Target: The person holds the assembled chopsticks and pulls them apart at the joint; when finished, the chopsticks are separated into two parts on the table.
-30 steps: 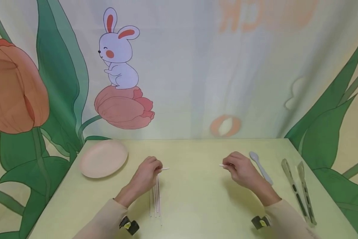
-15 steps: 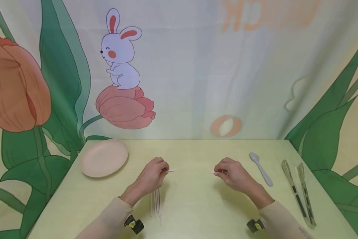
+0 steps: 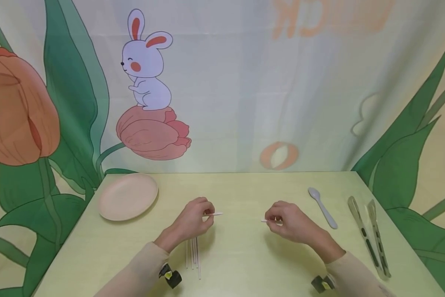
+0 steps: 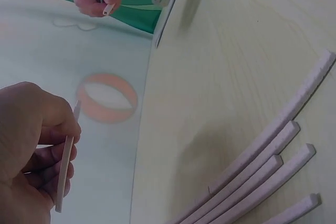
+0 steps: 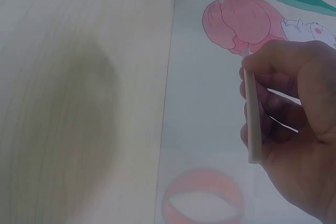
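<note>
Two bare hands are raised above a pale yellow rectangular table [image 3: 241,255] in the head view, well apart from each other: the left hand [image 3: 192,218] has thumb and fingers clamped on a slim whitish stick [image 3: 217,213], its tip pointing toward the table's right edge, and the right hand [image 3: 290,220] pinches a second slim whitish stick [image 3: 264,220], its tip pointing toward the left edge; the two sticks do not touch. Beneath the left hand, a loose group of long pale pinkish sticks [image 3: 198,264] lies on the table, running toward the near edge. A round, shallow, beige-pink plate [image 3: 128,197] sits by the far left corner; a light grey spoon [image 3: 322,208] lies slantwise toward the far right corner, and a long, narrow V-shaped utensil with dark sections [image 3: 366,235] lies along the right edge. In the left wrist view, the left hand's stick stands nearly upright in the picture, and five ends of the group show on the table. In the right wrist view, thumb and fingertips close on the second stick near its upper end, while its lower end sticks out past the palm
</note>
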Demonstrator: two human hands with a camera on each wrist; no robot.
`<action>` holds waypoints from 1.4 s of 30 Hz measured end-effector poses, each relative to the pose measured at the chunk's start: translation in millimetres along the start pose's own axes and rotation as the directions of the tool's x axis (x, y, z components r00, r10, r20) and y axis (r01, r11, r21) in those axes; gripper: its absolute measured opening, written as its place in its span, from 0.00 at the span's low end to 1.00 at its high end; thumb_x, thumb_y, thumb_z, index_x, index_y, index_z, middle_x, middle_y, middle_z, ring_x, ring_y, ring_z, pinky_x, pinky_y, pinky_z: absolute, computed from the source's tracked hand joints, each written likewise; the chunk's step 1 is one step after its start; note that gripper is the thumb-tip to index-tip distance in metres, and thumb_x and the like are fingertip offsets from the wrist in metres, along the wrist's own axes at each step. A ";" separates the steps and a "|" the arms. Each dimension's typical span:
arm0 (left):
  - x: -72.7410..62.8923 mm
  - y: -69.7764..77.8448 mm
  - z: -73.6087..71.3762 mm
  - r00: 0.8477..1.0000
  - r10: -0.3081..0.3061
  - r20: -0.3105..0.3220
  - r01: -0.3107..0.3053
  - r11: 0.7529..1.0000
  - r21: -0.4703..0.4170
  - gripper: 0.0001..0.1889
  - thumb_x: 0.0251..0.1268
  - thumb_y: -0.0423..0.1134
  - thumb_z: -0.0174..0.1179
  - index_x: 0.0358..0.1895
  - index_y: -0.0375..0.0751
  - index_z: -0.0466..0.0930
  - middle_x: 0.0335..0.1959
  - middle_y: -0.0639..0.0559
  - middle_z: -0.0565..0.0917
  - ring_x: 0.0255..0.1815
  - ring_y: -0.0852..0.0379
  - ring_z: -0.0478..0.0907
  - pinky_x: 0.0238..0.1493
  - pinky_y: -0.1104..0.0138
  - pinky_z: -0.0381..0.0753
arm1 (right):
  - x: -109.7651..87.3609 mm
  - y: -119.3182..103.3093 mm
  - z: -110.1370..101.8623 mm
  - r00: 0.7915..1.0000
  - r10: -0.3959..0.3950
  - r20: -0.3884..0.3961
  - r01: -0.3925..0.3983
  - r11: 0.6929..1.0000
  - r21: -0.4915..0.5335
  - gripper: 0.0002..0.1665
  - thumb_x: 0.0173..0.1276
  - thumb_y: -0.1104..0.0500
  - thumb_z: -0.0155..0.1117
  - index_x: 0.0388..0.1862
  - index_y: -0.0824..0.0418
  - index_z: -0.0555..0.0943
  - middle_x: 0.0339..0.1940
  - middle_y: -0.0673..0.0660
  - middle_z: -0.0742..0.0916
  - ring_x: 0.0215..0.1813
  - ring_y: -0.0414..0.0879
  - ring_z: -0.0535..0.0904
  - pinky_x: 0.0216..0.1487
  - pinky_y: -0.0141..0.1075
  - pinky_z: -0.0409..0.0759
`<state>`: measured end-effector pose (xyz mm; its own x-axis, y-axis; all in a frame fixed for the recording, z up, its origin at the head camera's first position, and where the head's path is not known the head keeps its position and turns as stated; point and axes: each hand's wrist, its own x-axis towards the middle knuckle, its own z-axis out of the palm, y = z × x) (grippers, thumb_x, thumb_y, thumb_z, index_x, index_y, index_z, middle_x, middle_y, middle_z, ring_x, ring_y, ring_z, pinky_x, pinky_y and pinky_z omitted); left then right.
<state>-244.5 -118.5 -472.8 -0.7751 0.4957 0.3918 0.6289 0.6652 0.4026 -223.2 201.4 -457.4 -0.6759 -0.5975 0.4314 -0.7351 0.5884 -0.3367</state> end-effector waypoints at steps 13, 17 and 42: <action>13.2 3.0 13.9 0.994 0.001 0.107 -0.005 0.999 0.039 0.02 0.54 0.33 0.64 0.31 0.45 0.83 0.27 0.58 0.77 0.31 0.62 0.72 0.36 0.69 0.75 | -17.2 -12.5 -1.4 0.999 -0.020 0.033 0.019 1.000 0.022 0.11 0.56 0.67 0.67 0.30 0.49 0.82 0.28 0.40 0.80 0.31 0.32 0.72 0.32 0.24 0.75; 17.1 2.5 19.4 0.992 0.012 0.127 -0.018 0.999 0.048 0.02 0.55 0.33 0.64 0.29 0.45 0.82 0.27 0.58 0.76 0.30 0.63 0.70 0.35 0.70 0.74 | -22.3 -16.4 -0.9 0.999 -0.018 0.050 0.016 0.999 0.042 0.11 0.56 0.67 0.66 0.30 0.50 0.82 0.29 0.40 0.80 0.32 0.32 0.73 0.32 0.25 0.76; 24.1 -1.8 46.4 0.973 -0.020 0.229 0.009 0.999 0.050 0.03 0.56 0.33 0.62 0.32 0.41 0.85 0.27 0.57 0.76 0.30 0.63 0.70 0.36 0.70 0.74 | -43.1 -28.5 8.7 0.993 -0.077 0.090 0.070 0.995 0.073 0.12 0.54 0.69 0.66 0.32 0.53 0.83 0.31 0.42 0.81 0.34 0.32 0.75 0.33 0.21 0.76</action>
<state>-267.2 -81.9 -502.5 -0.7812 0.5965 0.1839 0.6178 0.6970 0.3640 -173.6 205.6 -473.7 -0.6193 -0.6877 0.3789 -0.7828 0.5035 -0.3657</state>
